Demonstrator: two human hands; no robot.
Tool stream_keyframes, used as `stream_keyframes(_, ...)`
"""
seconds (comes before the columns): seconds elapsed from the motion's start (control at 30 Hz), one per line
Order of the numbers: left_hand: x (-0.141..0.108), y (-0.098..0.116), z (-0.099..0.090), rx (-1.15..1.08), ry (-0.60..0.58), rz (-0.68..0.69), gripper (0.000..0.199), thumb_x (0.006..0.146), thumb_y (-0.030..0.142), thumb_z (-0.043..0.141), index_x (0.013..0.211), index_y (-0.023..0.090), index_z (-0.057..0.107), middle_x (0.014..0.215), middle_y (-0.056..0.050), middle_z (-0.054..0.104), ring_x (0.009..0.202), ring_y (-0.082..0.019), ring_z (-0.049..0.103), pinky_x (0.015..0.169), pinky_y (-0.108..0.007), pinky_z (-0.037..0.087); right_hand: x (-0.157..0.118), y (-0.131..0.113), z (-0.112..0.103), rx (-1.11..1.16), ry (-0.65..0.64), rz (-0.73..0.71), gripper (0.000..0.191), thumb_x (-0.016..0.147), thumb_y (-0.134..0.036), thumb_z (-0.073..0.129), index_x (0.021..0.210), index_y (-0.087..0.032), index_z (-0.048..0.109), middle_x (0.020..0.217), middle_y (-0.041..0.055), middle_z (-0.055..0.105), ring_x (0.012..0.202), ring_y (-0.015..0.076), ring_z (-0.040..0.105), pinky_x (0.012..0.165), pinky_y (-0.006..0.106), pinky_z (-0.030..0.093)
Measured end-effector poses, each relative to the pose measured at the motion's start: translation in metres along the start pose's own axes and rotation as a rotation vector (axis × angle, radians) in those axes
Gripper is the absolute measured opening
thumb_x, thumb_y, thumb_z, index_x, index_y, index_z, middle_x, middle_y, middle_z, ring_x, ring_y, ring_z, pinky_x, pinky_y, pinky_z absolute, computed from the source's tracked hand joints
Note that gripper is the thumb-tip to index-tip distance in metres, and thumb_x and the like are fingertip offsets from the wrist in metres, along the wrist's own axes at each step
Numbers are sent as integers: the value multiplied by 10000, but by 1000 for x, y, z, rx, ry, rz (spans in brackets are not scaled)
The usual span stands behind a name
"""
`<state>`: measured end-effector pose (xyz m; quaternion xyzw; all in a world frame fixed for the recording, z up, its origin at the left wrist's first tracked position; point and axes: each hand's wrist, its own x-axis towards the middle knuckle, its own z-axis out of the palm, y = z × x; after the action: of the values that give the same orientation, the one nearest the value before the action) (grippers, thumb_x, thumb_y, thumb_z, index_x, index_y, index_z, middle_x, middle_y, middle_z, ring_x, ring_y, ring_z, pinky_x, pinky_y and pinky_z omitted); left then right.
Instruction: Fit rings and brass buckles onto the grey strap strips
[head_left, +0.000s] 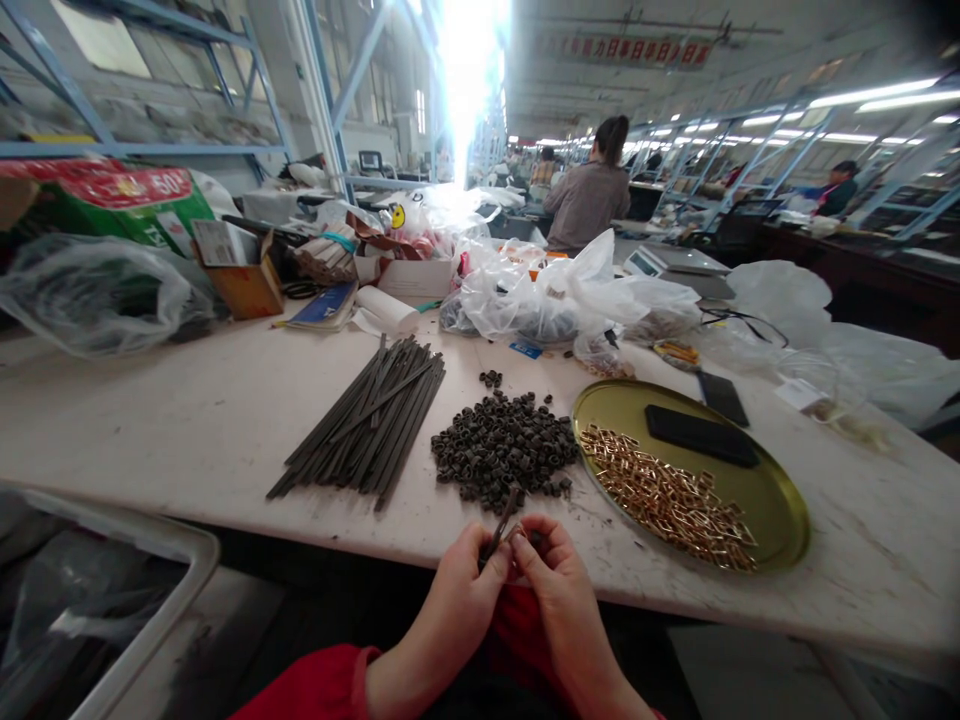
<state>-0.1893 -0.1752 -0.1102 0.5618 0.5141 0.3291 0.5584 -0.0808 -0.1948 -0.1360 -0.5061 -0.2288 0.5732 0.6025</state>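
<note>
At the table's front edge, my left hand [466, 590] is closed on a thin dark strip [504, 520], one end of which sticks up past the fingertips. My right hand [559, 575] meets it, thumb and finger pinched around a small gold-coloured buckle that is mostly hidden by the fingers. Just beyond the hands lies a heap of small dark loops [499, 450]. Left of the heap is a bundle of long dark strips [364, 420]. To the right, a round gold tray [787, 520] holds a pile of gold-coloured metal buckles [667, 495].
A black phone-like slab [701, 435] lies in the tray, and another dark flat object [722, 398] sits beside it. Clear plastic bags [555, 290], boxes [240, 270] and a scale [675, 265] line the back. A white bin [202, 560] stands lower left. A person [592, 195] sits beyond.
</note>
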Motion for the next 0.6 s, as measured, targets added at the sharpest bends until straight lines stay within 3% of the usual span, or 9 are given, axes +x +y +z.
stream_keyframes(0.33,-7,-7,5,97,71,75,248,835,398,416,725,181,459,695,-16,528,682,-179,499,641,-293,393,-10,-7,7,-23,-19,-6,317,656,-387,703,894,-219,577,812,-13,640,764,159,606,736,283,489)
stream_keyframes(0.43,-7,-7,6,73,79,71,240,834,392,417,723,183,452,702,-18,523,696,-180,498,653,-293,396,-10,-5,6,-74,10,-74,304,651,-380,709,869,-215,575,775,-13,635,737,163,605,707,287,495)
stream_keyframes(0.6,-3,4,-13,109,-74,94,288,880,404,335,739,183,454,676,7,501,660,-151,475,650,-264,380,-8,-12,-1,-164,62,-144,278,664,-377,708,849,-200,596,687,-27,625,639,129,563,621,243,471)
